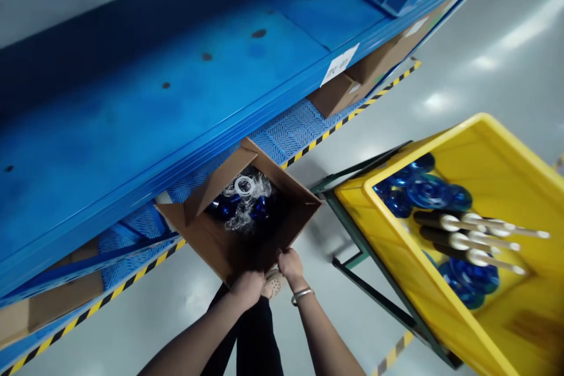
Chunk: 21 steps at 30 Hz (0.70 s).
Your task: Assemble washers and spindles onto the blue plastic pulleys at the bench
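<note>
1. Both of your hands are closed on the open cardboard box [209, 247], gripping the edge that faces you.
2. Your left hand [249, 289] is clenched near the box's closest corner, fingers curled in; the exact placing of each fingertip is hidden.
3. Your right hand [289, 264] grasps the same edge farther to the right, with a bracelet [304, 292] around the wrist.
4. That box is in front of your legs, turned cornerwise, beside the blue shelf [229, 82]. You cannot tell from this angle whether its base is on the floor or raised.
5. Inside it you have crumpled clear plastic [240, 220], a white ring [244, 185] and glossy blue pieces [261, 207]; the near part of the interior is too dark to read.
6. To your right, a yellow bin [493, 170] sits on a dark green frame [374, 294]. It holds shiny blue items [427, 191] and a bundle of rods [478, 239] with pale ends.
7. Ahead of you, more cartons [337, 94] are under the shelf, behind black-and-yellow tape [348, 118].
</note>
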### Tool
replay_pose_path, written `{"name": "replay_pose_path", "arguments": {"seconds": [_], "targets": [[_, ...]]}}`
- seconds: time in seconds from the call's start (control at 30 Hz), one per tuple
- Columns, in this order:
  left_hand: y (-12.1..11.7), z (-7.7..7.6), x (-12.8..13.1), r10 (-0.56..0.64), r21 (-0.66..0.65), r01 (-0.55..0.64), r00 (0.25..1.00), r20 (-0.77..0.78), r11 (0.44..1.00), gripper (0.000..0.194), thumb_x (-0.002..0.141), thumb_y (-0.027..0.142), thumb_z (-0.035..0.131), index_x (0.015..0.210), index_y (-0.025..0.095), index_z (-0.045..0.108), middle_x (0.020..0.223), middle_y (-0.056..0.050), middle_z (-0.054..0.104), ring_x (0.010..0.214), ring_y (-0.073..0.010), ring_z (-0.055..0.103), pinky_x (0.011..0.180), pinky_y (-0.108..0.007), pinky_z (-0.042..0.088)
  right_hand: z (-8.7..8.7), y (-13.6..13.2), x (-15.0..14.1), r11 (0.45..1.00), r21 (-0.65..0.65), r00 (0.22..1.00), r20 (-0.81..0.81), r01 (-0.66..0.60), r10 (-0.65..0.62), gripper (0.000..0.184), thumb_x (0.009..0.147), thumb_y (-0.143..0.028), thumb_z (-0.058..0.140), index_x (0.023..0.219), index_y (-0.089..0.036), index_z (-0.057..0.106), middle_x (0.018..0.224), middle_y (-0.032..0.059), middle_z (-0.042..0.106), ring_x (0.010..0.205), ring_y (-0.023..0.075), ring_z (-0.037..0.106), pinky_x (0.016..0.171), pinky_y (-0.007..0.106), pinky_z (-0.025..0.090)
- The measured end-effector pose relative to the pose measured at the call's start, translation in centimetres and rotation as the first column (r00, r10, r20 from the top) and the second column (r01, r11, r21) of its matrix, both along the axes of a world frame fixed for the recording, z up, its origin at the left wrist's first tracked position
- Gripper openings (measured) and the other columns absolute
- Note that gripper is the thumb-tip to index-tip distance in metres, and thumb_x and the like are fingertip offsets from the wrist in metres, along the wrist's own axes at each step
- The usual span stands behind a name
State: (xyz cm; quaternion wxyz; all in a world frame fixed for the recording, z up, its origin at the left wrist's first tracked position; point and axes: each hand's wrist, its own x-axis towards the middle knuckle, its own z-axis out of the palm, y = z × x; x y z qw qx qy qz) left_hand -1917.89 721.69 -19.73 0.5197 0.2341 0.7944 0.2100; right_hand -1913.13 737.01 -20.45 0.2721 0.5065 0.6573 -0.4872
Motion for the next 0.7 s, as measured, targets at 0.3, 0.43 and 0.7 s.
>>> {"name": "replay_pose_path", "arguments": {"seconds": [0.3,0.43,0.7], "targets": [[-0.3,0.3,-14.2,-0.139,-0.157,0.008,0.515,-0.846,0.988,0.084,0.083,0.031,0.057,0.150,0.001,0.016,0.157,-0.027,0.015,0.147,-0.0410,0.004,0.116,-0.063,0.014,-1.1,-0.3,3.5,0.999,0.004,0.995,0.083,0.051,-0.051,0.037,0.094,-0.035,0.040,0.101,-0.012,0.067,0.075,0.0127,0.072,0.071,0.0204,0.071,0.062,0.024,0.051],[-1.9,-3.0,-21.2,-0.273,-0.393,-0.031,0.670,-0.690,0.919,0.058,0.088,0.011,0.033,0.144,-0.001,0.031,0.142,-0.030,0.043,0.126,-0.0351,0.052,0.099,-0.046,0.045,-2.4,-0.9,3.0,0.990,-0.023,0.985,0.113,0.136,-0.133,0.045,0.094,-0.046,0.042,0.103,-0.009,0.067,0.075,0.0163,0.072,0.060,0.0235,0.070,0.055,0.030,0.052],[-3.0,-2.9,-26.1,-0.376,-0.430,0.111,0.703,-0.603,0.896,0.032,0.085,0.004,0.036,0.084,-0.004,0.067,0.072,-0.024,0.069,0.075,-0.0338,0.070,0.076,-0.046,0.052,-2.9,-1.4,4.5,0.949,-0.006,0.949,0.003,0.316,-0.316,0.025,0.087,-0.021,0.054,0.104,-0.010,0.070,0.091,0.0152,0.074,0.078,0.0216,0.073,0.064,0.023,0.054]]}}
